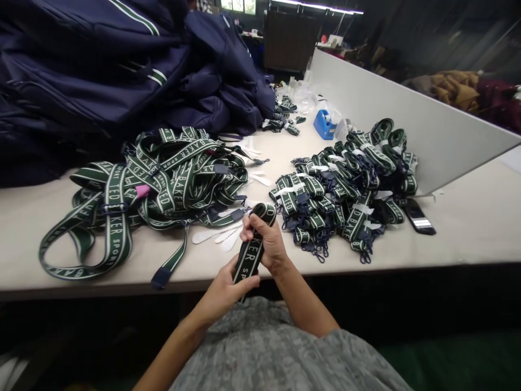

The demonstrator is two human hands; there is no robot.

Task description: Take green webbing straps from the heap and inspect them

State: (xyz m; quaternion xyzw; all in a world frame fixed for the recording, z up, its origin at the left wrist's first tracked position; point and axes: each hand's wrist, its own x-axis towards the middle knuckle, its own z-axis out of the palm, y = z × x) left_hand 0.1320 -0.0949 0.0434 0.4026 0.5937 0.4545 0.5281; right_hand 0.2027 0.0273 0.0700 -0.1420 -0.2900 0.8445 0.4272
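A folded dark green strap (251, 255) with white lettering and pale edge stripes is held between my two hands, just off the table's front edge. My left hand (228, 288) grips its lower end, thumb across the front. Around the upper part close the fingers of my right hand (266, 239), below the rounded top fold. To the left lies a loose, tangled heap of the same straps (179, 174), with a pink scrap (142, 190) on it. On the right is a pile of folded straps (334, 190) bound with white strips, their dark hooks showing.
Navy bags (122, 70) are heaped at the back left. Flat white strips (230, 236) lie between the piles. A blue tape dispenser (324, 125) stands farther back, beside a white upright panel (386, 108). A dark phone (419, 217) rests right of the folded straps.
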